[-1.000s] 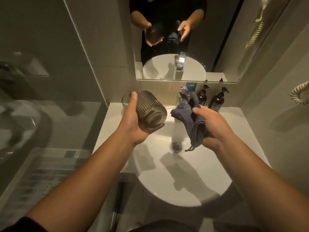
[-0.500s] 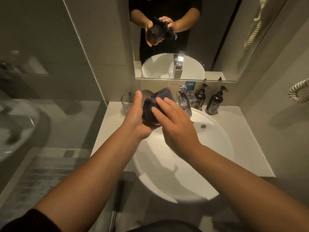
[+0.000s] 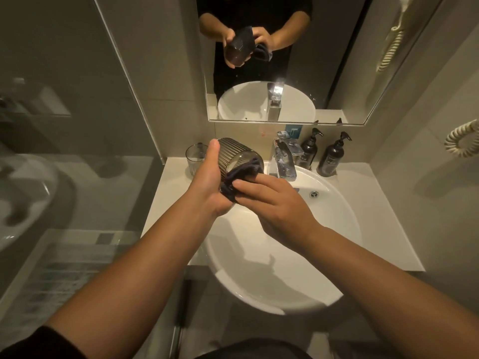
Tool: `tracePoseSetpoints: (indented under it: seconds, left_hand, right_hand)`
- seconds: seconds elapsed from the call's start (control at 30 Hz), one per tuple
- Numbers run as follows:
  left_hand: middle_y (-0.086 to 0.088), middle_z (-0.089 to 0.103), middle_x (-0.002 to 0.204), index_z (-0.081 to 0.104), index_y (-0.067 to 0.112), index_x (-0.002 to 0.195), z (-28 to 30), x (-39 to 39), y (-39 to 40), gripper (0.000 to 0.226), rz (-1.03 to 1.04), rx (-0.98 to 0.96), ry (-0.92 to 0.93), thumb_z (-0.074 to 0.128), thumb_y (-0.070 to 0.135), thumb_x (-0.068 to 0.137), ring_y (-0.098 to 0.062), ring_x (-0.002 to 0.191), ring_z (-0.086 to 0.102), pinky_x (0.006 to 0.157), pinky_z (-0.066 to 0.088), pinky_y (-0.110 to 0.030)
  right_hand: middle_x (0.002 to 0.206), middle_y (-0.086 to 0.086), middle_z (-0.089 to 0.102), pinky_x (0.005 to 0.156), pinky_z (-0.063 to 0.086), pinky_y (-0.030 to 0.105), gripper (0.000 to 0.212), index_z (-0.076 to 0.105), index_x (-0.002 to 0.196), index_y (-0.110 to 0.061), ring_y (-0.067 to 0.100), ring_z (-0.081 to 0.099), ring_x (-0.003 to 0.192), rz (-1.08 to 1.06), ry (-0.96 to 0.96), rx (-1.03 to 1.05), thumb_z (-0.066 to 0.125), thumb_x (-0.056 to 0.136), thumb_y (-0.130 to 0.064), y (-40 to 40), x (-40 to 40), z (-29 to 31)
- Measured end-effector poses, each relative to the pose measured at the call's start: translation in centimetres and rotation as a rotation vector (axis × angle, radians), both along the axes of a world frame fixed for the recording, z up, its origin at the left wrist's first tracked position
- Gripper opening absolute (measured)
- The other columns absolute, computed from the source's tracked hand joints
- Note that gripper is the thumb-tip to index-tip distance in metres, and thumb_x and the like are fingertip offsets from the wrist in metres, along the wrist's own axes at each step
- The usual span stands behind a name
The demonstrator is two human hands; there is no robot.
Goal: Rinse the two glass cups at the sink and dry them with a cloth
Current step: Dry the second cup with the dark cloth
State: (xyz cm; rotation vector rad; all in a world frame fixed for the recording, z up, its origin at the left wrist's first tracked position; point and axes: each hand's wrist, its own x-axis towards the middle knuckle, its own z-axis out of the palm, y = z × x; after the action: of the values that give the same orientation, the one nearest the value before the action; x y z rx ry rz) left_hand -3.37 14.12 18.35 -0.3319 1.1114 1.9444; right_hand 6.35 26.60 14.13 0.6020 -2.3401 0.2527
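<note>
My left hand (image 3: 208, 182) grips a ribbed glass cup (image 3: 233, 154), tilted on its side above the left rim of the white sink (image 3: 337, 229). A dark blue cloth (image 3: 239, 174) is stuffed into the cup's mouth and hangs out over its lower edge. My right hand (image 3: 274, 203) pinches the cloth and presses it against the cup. A second clear glass cup (image 3: 195, 158) stands upright on the counter behind my left hand, partly hidden by my thumb.
A chrome tap (image 3: 283, 159) stands at the back of the sink, with two dark pump bottles (image 3: 333, 155) to its right. A mirror (image 3: 285, 60) hangs above. A glass shower panel (image 3: 64, 125) closes off the left side; a coiled cord (image 3: 461, 138) hangs on the right wall.
My right hand brought the cloth from over the basin to the cup and pushed it into the cup's mouth. The cup has turned so that its ribbed side shows.
</note>
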Motion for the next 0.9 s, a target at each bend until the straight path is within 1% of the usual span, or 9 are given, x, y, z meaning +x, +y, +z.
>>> tracePoseSetpoints:
  seconds: [0.13, 0.27, 0.37, 0.43, 0.53, 0.63, 0.7, 0.77, 0.9]
  left_hand:
    - [-0.02, 0.074, 0.113, 0.069, 0.007, 0.122, -0.4, -0.1, 0.1, 0.08, -0.025, -0.032, -0.003, 0.046, 0.076, 0.088, -0.035, 0.095, 0.075, 0.07, 0.062, -0.046]
    - [-0.021, 0.073, 0.116, 0.065, 0.002, 0.126, -1.2, -0.5, -0.1, 0.08, 0.043, -0.023, -0.039, 0.05, 0.072, 0.089, -0.035, 0.101, 0.073, 0.077, 0.062, -0.046]
    - [-0.017, 0.075, 0.109, 0.067, 0.01, 0.121, -1.4, -1.1, -0.3, 0.07, 0.129, -0.043, -0.031, 0.049, 0.07, 0.091, -0.032, 0.096, 0.073, 0.071, 0.062, -0.044]
    - [-0.016, 0.075, 0.111, 0.067, 0.015, 0.12, -1.2, -1.5, -0.7, 0.063, 0.155, -0.042, -0.007, 0.049, 0.069, 0.092, -0.033, 0.098, 0.071, 0.076, 0.062, -0.048]
    - [-0.017, 0.073, 0.114, 0.065, 0.017, 0.124, -1.1, -1.4, -0.9, 0.062, 0.171, -0.039, -0.004, 0.049, 0.068, 0.093, -0.035, 0.099, 0.071, 0.079, 0.061, -0.051]
    - [-0.017, 0.073, 0.114, 0.064, 0.016, 0.125, -1.5, -1.1, -0.7, 0.063, 0.166, -0.053, -0.011, 0.049, 0.068, 0.093, -0.035, 0.097, 0.071, 0.076, 0.062, -0.05]
    - [-0.016, 0.074, 0.114, 0.064, 0.016, 0.125, -1.5, -0.9, -0.3, 0.065, 0.149, -0.05, -0.009, 0.047, 0.069, 0.092, -0.033, 0.094, 0.073, 0.074, 0.062, -0.049]
    - [-0.015, 0.075, 0.112, 0.066, 0.016, 0.124, -1.4, -0.6, 0.1, 0.069, 0.098, -0.038, 0.006, 0.043, 0.072, 0.092, -0.031, 0.091, 0.074, 0.075, 0.061, -0.045]
    - [-0.013, 0.077, 0.102, 0.066, 0.012, 0.123, -1.1, 0.2, 0.1, 0.067, 0.106, 0.04, -0.048, 0.053, 0.069, 0.089, -0.029, 0.088, 0.076, 0.068, 0.061, -0.037]
  right_hand:
    - [0.118, 0.011, 0.069, 0.087, 0.051, 0.042, 0.02, 0.074, 0.099, -0.005, 0.033, 0.063, 0.106, -0.011, -0.074, -0.019, 0.06, 0.085, 0.001, 0.8, 0.6, -0.1]
    - [0.111, 0.005, 0.071, 0.094, 0.038, 0.016, 0.033, 0.075, 0.091, -0.007, 0.018, 0.057, 0.101, -0.076, -0.335, -0.36, 0.047, 0.074, 0.0, 0.5, 1.0, 0.3]
    - [0.103, 0.0, 0.071, 0.09, 0.05, 0.025, 0.042, 0.074, 0.094, -0.011, 0.015, 0.063, 0.093, -0.327, -0.718, -0.906, 0.045, 0.076, 0.012, 0.7, 1.2, 0.9]
    - [0.096, 0.013, 0.07, 0.069, 0.059, 0.034, 0.048, 0.071, 0.104, -0.009, 0.023, 0.068, 0.078, -0.364, -0.954, -1.498, 0.038, 0.08, 0.016, 1.4, 1.5, 1.5]
    - [0.1, 0.022, 0.065, 0.052, 0.053, 0.027, 0.052, 0.064, 0.118, -0.006, 0.022, 0.07, 0.066, -0.284, -0.926, -1.978, 0.034, 0.082, 0.016, 1.9, 1.6, 2.9]
    - [0.112, 0.017, 0.065, 0.069, 0.055, 0.031, 0.049, 0.065, 0.117, -0.013, 0.022, 0.066, 0.086, -0.299, -0.738, -1.622, 0.039, 0.083, 0.011, 1.8, 1.1, 3.9]
    - [0.119, 0.004, 0.065, 0.089, 0.053, 0.032, 0.053, 0.063, 0.124, -0.021, 0.018, 0.062, 0.105, -0.268, -0.521, -1.148, 0.044, 0.082, 0.006, 1.3, 0.9, 5.2]
    - [0.134, 0.01, 0.058, 0.106, 0.043, 0.035, 0.052, 0.059, 0.13, -0.012, 0.022, 0.052, 0.122, -0.208, -0.307, -0.611, 0.045, 0.081, -0.002, 0.5, 0.4, 5.7]
    - [0.147, 0.023, 0.042, 0.108, 0.039, 0.052, 0.055, 0.05, 0.138, -0.009, 0.043, 0.038, 0.137, -0.179, -0.227, 0.079, 0.062, 0.085, 0.0, -0.5, -0.9, 2.9]
